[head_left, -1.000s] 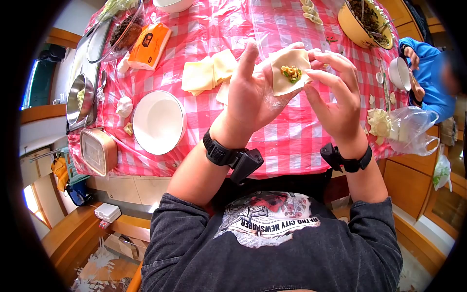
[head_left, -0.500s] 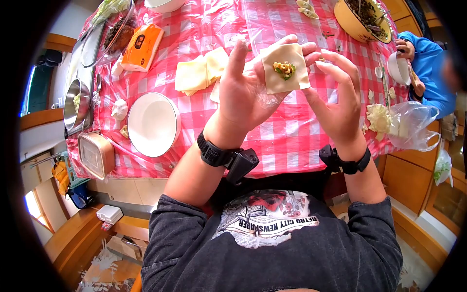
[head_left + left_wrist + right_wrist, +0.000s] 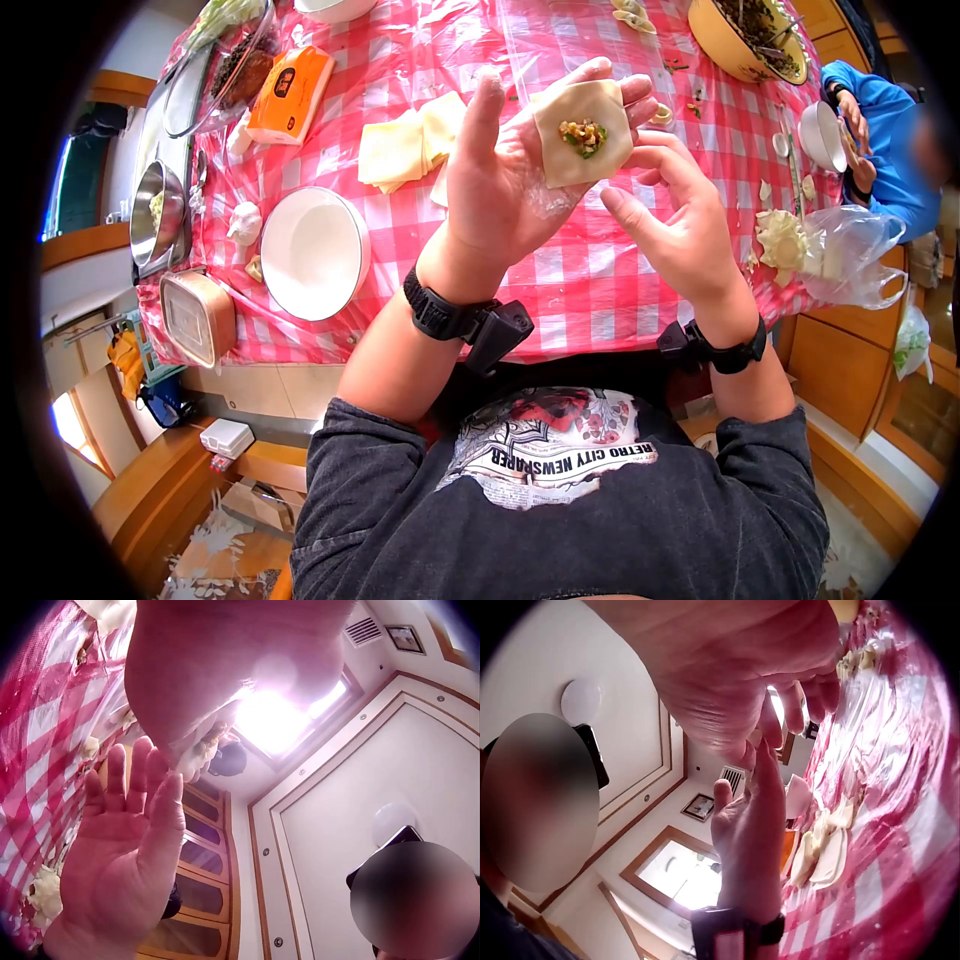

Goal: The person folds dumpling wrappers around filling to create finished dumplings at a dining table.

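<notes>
A square dumpling wrapper (image 3: pixel 560 160) lies across the palm and fingers of my left hand (image 3: pixel 500 185), which is held palm up with the thumb apart. In the middle of the wrapper sits a small heap of chopped yellow and green filling (image 3: pixel 582 138). My right hand (image 3: pixel 680 220) is just to the right, fingers loosely bent and fingertips close by the wrapper's right edge. In the left wrist view its palm (image 3: pixel 112 847) shows with nothing in it. A stack of wrappers (image 3: pixel 400 150) lies on the table left of my left hand.
A white bowl (image 3: pixel 315 255), garlic bulb (image 3: pixel 244 223) and orange tissue pack (image 3: pixel 290 95) stand to the left on the checked tablecloth (image 3: pixel 600 300). At the back right is a yellow bowl of dark filling (image 3: pixel 730 50), near folded dumplings (image 3: pixel 632 15). A person in blue (image 3: pixel 890 140) sits at right.
My right fingertips have come away from the wrapper's right edge and moved slightly down. The wrapper lies flatter on my left hand, which has shifted a little left.
</notes>
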A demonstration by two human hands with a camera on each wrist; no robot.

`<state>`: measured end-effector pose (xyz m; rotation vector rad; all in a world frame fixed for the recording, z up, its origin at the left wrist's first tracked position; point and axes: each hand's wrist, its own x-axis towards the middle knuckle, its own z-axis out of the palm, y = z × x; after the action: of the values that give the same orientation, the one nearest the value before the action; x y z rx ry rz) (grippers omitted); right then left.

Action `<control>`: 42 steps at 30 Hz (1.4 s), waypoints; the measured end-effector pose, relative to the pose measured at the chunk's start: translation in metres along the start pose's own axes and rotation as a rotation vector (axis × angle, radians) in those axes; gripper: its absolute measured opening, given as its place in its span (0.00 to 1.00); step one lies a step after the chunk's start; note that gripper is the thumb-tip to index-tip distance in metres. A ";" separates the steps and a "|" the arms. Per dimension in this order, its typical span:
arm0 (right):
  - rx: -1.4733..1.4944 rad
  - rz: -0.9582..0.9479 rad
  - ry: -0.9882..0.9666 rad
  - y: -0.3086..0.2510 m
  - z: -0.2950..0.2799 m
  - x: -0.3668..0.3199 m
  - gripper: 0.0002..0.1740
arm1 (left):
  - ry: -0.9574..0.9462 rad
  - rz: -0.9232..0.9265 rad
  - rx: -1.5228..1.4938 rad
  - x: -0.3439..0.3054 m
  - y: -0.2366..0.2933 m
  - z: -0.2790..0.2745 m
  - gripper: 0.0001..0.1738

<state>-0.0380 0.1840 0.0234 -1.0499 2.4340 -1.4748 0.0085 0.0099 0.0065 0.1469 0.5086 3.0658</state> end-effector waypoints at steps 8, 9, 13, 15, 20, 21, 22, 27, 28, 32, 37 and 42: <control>0.479 0.420 -0.054 -0.001 0.006 -0.002 0.13 | -0.029 0.025 0.048 -0.001 -0.001 -0.001 0.57; 0.468 0.398 -0.042 -0.001 0.008 -0.002 0.12 | -0.020 0.032 0.057 -0.001 -0.001 -0.001 0.57; 0.509 0.384 -0.029 -0.002 0.010 -0.001 0.12 | -0.005 0.066 0.101 -0.003 0.000 0.002 0.56; 0.511 0.351 -0.004 -0.004 0.012 -0.001 0.13 | -0.010 0.069 0.091 -0.003 0.001 0.002 0.56; 0.547 0.381 -0.018 -0.007 0.011 0.000 0.13 | -0.005 0.078 0.078 -0.003 0.000 0.000 0.55; 0.531 0.351 -0.004 -0.007 0.012 0.000 0.13 | -0.008 0.084 0.105 -0.003 -0.001 0.000 0.55; 0.515 0.321 0.009 -0.007 0.013 0.000 0.13 | -0.012 0.090 0.131 -0.003 -0.001 0.000 0.54; 0.542 0.399 0.019 -0.012 0.016 0.002 0.13 | -0.002 0.114 0.147 -0.003 -0.003 -0.001 0.53; 0.550 0.448 0.005 -0.012 0.015 0.002 0.13 | -0.013 0.124 0.168 -0.003 -0.003 -0.002 0.53; 0.570 0.465 0.006 -0.012 0.017 0.004 0.13 | -0.013 0.121 0.177 -0.003 -0.004 -0.002 0.53; 0.617 0.438 0.044 -0.014 0.019 0.005 0.11 | -0.001 0.123 0.188 -0.003 -0.007 0.000 0.53; 0.641 0.450 0.046 -0.015 0.019 0.004 0.10 | -0.010 0.132 0.241 -0.003 -0.006 0.000 0.52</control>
<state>-0.0250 0.1633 0.0271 -0.3165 1.8163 -1.8954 0.0120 0.0156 0.0039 0.2085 0.9023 3.1164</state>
